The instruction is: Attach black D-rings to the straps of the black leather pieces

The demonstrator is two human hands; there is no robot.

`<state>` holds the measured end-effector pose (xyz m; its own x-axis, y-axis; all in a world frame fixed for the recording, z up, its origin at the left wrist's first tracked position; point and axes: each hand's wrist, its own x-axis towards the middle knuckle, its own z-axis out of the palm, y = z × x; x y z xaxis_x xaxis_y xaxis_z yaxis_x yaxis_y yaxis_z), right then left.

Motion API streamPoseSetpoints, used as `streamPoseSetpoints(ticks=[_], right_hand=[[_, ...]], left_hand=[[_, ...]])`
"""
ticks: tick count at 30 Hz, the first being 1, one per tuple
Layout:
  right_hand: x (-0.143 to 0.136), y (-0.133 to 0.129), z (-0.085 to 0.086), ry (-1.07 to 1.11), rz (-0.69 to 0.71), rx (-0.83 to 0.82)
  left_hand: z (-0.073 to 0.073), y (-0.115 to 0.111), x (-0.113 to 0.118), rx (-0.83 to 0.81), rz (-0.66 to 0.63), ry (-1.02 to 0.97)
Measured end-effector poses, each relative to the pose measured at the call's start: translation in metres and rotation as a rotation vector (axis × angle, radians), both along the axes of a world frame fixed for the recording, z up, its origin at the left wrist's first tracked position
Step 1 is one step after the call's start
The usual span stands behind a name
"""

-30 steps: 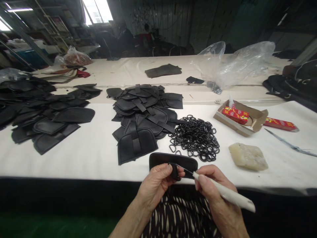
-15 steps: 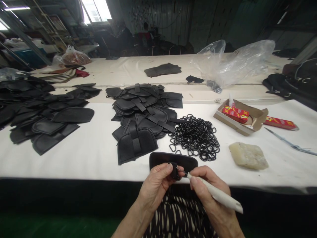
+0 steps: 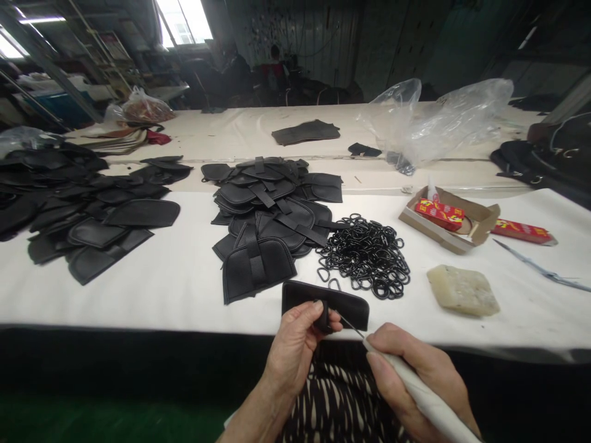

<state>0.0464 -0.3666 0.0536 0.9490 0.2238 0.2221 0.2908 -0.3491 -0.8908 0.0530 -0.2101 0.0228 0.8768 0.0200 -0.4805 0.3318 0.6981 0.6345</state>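
Note:
Between the thumb and fingers of my left hand (image 3: 298,341) is the strap of a black leather piece (image 3: 339,300), whose flat part lies at the table's front edge. My right hand (image 3: 415,369) is closed around the pale handle of an awl (image 3: 422,391). The awl's thin metal shaft points up and left, its tip close to my left fingertips; whether it touches the strap I cannot tell. Just beyond my hands is a heap of black D-rings (image 3: 369,255). Left of the rings lies a pile of black leather pieces with straps (image 3: 261,261).
Another pile of black leather pieces (image 3: 115,221) lies to the left. On the right are a yellowish block (image 3: 463,290), an open cardboard box (image 3: 455,240) with red packets, and scissors-like pointed metal blades (image 3: 530,261). A clear plastic bag (image 3: 452,123) rests farther back.
My right hand has drawn the awl back, down and to the right, so more of its shaft shows. My left hand keeps its hold on the strap, nearly in place.

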Motion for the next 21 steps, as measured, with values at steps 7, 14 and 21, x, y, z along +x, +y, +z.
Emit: streamPoseSetpoints(ticks=[7,14,21], right_hand=[[-0.006,0.008,0.002,-0.035,-0.155,0.122],[-0.007,0.01,-0.001,-0.023,-0.23,0.118],[-0.014,0.011,0.006,-0.09,-0.31,0.147]], left_hand=[[-0.002,-0.001,-0.001,0.008,0.018,0.01],[0.001,-0.003,0.001,0.026,0.076,0.069],[-0.001,-0.002,0.002,0.012,0.084,0.085]])
